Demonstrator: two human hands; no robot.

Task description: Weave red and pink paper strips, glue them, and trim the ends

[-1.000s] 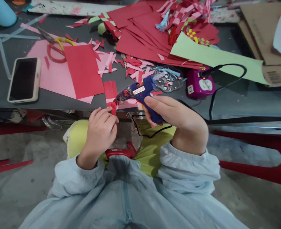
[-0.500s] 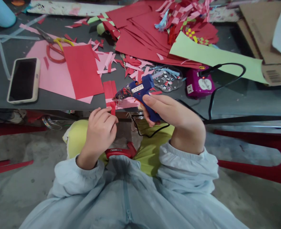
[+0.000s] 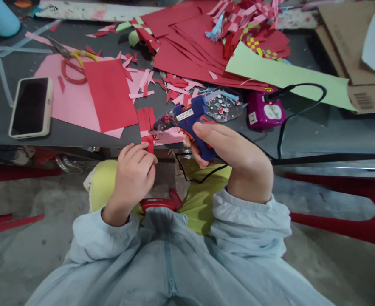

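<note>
My right hand (image 3: 228,142) is wrapped round the handle of a blue hot glue gun (image 3: 187,117). Its dark, string-covered nozzle points left, at crossed red and pink paper strips (image 3: 146,123) by the table's front edge. I cannot tell whether the tip touches the paper. My left hand (image 3: 136,168) has its fingers curled together at the near end of a red strip, gripping it at the edge; the thumb is hidden. Under the gun lies a pink strip (image 3: 171,136).
Left are a phone (image 3: 31,107), scissors (image 3: 74,63) and a red sheet (image 3: 111,95) on pink paper. Paper scraps (image 3: 181,87) and a tray of beads (image 3: 224,106) lie behind the gun. A purple power adapter (image 3: 265,109) with a black cable stands right.
The glue gun and my right hand have shifted very slightly, the gun's back end tipping a little. My left hand stays in place at the red strip.
</note>
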